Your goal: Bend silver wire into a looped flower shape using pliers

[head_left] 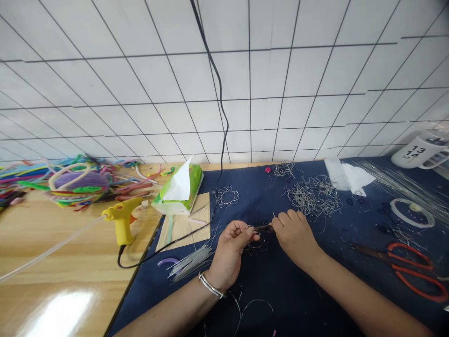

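Note:
My left hand (231, 250), with a silver bangle at the wrist, pinches a thin wire loop (249, 230) over the dark blue cloth (294, 299). My right hand (293, 234) is closed round a small dark tool (264, 228) whose tip meets the wire between the two hands. A looped wire piece (257, 245) lies on the cloth just under them. A bundle of straight wires (191, 262) lies left of my left hand.
A heap of bent wire shapes (314, 196) and a wire flower (227, 196) lie behind the hands. Red-handled scissors (410, 269) lie at the right. A yellow glue gun (121, 222), tissue pack (180, 189) and coloured pipe cleaners (70, 180) are on the left. A white cup (419, 152) stands far right.

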`<state>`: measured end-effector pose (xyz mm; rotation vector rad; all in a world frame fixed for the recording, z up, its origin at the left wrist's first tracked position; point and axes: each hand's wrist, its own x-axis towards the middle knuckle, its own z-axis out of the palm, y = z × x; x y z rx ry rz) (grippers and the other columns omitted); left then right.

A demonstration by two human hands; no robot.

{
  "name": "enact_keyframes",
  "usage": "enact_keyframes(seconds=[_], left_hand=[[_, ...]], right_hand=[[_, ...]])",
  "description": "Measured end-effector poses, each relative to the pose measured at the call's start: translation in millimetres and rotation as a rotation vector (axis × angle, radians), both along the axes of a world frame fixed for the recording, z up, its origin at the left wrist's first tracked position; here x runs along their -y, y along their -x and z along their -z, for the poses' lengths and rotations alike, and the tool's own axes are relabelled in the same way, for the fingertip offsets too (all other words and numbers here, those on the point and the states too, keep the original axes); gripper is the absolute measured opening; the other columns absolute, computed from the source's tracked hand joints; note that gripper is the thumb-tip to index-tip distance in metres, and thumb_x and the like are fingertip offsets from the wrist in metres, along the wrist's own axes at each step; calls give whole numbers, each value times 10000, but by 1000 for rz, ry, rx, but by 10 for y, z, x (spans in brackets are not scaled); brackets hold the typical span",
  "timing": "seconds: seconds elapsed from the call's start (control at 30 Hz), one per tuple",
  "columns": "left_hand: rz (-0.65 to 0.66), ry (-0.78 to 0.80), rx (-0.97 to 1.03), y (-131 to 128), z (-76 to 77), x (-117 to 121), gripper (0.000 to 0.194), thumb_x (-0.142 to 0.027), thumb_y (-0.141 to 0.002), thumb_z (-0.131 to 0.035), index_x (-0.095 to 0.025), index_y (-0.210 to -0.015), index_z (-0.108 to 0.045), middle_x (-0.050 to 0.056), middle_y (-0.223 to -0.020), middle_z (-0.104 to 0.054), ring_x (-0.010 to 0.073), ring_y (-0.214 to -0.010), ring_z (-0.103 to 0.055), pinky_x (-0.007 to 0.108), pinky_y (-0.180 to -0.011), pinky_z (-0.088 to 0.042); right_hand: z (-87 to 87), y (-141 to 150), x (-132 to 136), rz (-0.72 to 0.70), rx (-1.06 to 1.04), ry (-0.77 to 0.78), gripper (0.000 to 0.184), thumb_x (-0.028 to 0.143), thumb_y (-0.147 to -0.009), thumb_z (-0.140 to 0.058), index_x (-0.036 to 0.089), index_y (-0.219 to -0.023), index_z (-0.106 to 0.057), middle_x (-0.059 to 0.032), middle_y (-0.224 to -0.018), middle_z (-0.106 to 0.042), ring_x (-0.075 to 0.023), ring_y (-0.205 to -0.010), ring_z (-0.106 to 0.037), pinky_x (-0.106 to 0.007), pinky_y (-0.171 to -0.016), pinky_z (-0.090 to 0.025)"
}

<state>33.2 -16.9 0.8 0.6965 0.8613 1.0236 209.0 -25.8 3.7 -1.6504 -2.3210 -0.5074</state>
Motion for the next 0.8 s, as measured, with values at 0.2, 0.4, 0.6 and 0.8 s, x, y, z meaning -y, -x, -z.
enact_keyframes(seconds=[0.2,0.4,0.6,0.8], left_hand=[[-17,-99,-61,-4,-36,12,96,-197,-770,-584,-166,-791,-496,-20,-717,-563,106,-702,-579,236,-721,-395],[-11,-159,-91,-2,-60,16,78,-191,-780,-568,-168,-788,-493,-16,-716,-558,112,-709,-566,255,-737,-396],[-37,-171,-98,-2,-42,24,85,-186,-773,-575,-168,-788,-493,-8,-704,-581,115,-698,-563,258,-731,-397],[-34,-141,-80,-14,-36,13,99,-184,-768,-582,-168,-791,-488,-10,-703,-585,113,-696,-569,252,-728,-398]], right_hand=[[-43,17,22,7,25,-18,195,176,-850,-403,192,-673,-483,-24,-630,-420,-163,-654,-310,-328,-618,-187],[-48,21,30,10,28,-1,186,141,-835,-404,187,-670,-476,-28,-630,-421,-161,-654,-309,-332,-617,-187],[-47,29,41,18,24,-15,188,121,-820,-410,183,-657,-478,-30,-625,-425,-157,-641,-298,-322,-608,-186],[-46,28,34,29,24,-29,180,107,-809,-418,180,-659,-486,-28,-624,-424,-156,-645,-304,-317,-614,-188]])
